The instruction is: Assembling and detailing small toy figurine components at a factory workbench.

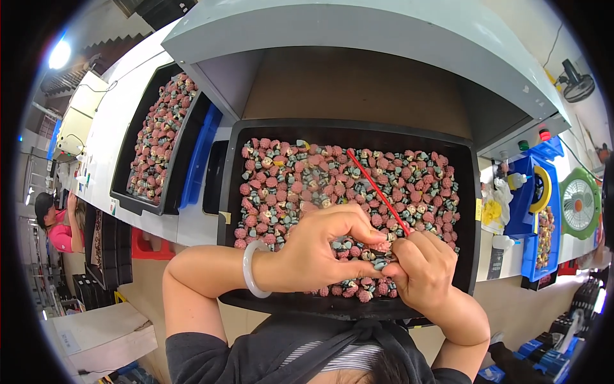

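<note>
Between the thumb and fingers of my left hand (320, 246) is a small figurine (382, 246) with a bumpy pink top and a grey-green lower part. My right hand (423, 265) is closed round a thin red stick (378, 191), which slants up and to the left; its lower end is hidden in the fingers. The right fingertips meet the figurine's lower part. Below both hands stands a large black tray (470, 246), filled with many similar pink and grey-green figurines (300, 173).
Behind the tray rises a grey metal hood (358, 25) with buttons at its right. At left is another black tray (121, 173) of figurines beside a blue bin (199, 160). Blue bins (527, 249), tape and a green fan (579, 203) stand right. A person (61, 221) sits far left.
</note>
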A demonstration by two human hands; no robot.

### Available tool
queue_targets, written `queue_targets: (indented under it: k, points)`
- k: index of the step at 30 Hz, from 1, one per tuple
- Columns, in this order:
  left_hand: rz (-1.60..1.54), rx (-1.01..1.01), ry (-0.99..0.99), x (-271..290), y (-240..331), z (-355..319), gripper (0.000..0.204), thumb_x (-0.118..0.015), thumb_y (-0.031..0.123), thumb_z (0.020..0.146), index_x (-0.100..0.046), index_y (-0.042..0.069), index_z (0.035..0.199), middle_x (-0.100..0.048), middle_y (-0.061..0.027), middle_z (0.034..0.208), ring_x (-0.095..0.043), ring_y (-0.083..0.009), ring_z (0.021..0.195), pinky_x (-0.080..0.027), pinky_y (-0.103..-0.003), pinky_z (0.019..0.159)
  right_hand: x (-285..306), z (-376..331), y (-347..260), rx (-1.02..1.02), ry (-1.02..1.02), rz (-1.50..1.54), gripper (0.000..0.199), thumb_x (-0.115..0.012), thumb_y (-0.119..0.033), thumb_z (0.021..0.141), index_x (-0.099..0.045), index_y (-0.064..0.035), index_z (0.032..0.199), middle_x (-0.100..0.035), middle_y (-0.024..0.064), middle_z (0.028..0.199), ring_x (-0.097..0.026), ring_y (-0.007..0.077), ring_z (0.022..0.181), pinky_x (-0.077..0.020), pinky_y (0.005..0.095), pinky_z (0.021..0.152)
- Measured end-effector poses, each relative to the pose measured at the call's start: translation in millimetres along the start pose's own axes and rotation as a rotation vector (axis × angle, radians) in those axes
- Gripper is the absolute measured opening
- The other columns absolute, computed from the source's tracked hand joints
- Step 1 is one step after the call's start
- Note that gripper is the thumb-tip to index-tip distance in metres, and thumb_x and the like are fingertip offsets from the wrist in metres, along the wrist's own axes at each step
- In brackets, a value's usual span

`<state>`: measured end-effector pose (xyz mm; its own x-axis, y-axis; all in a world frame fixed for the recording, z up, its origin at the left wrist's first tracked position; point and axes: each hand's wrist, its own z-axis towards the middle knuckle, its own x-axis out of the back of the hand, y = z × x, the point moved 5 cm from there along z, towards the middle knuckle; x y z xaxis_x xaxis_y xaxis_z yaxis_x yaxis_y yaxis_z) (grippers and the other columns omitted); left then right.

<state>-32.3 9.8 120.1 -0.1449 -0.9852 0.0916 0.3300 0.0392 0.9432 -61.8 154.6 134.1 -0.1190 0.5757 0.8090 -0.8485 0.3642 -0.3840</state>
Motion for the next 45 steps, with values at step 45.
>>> queue_targets:
  k: [45]
  points:
    - [-0.337, 0.107, -0.006, -5.4, -6.7, -0.6, 0.033, -0.072, -0.004, 0.068, -0.057, -0.002, 0.097, -0.054, -0.0119, 0.099, -0.058, -0.0197, 0.092, -0.047, -0.031, 0.084, 2.8, 0.6, 9.6, 0.01, 0.048, 0.087, 0.033, -0.059, -0.038, 0.079, -0.053, -0.0063, 0.071, -0.046, 0.0039, 0.059, -0.046, 0.0209, 0.048, -0.0347, 0.0313, 0.042]
